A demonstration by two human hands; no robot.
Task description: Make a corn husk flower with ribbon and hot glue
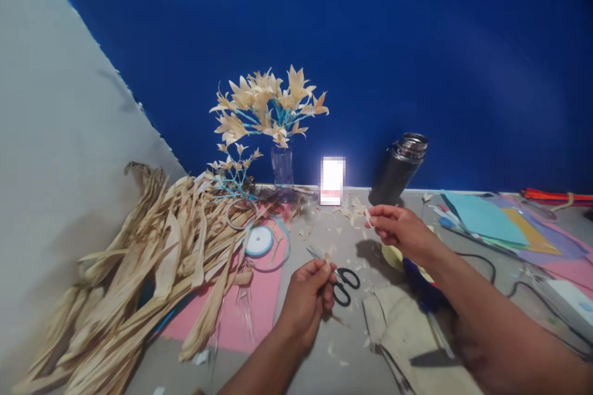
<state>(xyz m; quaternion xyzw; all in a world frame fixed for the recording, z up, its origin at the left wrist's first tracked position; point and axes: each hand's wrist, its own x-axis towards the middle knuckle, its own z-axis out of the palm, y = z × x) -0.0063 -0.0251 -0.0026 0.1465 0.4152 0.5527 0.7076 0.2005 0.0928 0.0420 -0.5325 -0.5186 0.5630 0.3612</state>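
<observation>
Bright pixelated rectangle (332, 181), soft shadows.

The scissors (343, 284) are partly hidden, the bright panel (332, 181) pixelated.

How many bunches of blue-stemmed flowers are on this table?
2: a large bunch in the clear vase, and a smaller bunch to its left, near the dried husks. Others may be hidden there.

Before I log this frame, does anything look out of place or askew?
The dark flask looks odd: it appears tilted, perhaps from lens distortion, and uncapped. Pale scraps litter the table.
</observation>
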